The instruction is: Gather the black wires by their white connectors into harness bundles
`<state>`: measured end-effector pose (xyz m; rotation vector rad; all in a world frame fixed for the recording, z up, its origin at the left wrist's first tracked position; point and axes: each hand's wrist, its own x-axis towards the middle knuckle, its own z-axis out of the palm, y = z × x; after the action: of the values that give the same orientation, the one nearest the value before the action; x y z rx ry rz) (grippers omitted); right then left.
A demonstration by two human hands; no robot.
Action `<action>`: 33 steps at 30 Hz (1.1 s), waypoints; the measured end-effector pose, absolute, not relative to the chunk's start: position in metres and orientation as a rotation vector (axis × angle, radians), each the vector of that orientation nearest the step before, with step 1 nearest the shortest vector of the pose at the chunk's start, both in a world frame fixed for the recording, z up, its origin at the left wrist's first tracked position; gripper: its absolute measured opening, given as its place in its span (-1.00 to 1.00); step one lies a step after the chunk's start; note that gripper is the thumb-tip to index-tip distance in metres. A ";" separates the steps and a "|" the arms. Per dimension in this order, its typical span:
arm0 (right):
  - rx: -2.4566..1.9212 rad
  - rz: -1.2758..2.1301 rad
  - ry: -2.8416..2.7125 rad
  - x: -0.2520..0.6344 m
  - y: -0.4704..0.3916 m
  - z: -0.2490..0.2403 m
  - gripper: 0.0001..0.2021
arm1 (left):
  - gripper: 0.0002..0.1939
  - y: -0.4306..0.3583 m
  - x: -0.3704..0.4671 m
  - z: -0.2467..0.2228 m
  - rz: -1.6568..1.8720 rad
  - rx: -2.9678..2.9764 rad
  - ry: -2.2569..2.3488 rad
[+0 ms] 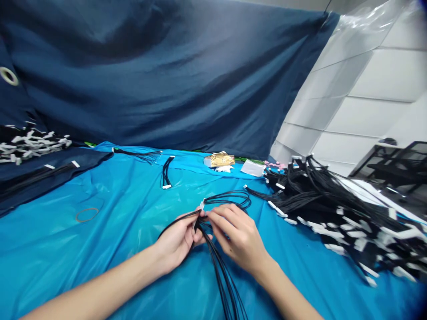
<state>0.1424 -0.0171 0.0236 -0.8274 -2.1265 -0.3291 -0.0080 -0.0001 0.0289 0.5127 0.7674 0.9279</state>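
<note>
A black cable harness (pixel 222 266) with a white connector (pixel 202 205) is held near the middle of the view. My left hand (pixel 176 240) is closed around its wires, just below the connector. Beside it, my right hand (pixel 236 233) has its fingertips pinched on the same harness's black wires. Some wires loop up and right behind my right hand, others hang toward the front edge of the view. The exact wire between my right fingertips is hidden.
A large pile of black harnesses (pixel 313 191) lies at the right. More white-ended harnesses (pixel 33 144) are stacked at the far left. On the blue sheet (pixel 133 204) lie a rubber band (pixel 87 215), a short harness (pixel 166 172) and a gold packet (pixel 220 159).
</note>
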 end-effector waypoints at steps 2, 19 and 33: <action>-0.813 -0.341 -2.073 0.147 -0.015 0.025 -0.68 | -0.87 -0.002 -0.009 0.031 0.929 0.534 0.741; -0.702 -0.427 -2.044 0.142 -0.024 0.029 -0.78 | -0.81 -0.004 -0.012 0.045 0.885 0.528 0.732; -0.636 -0.536 -1.999 0.136 -0.025 0.028 -0.84 | -0.75 -0.008 -0.010 0.040 0.823 0.551 0.611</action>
<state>0.1364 -0.0249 0.0275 -0.6359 -1.9990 -0.5363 -0.0101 -0.0080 0.0400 0.5508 0.6112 0.8234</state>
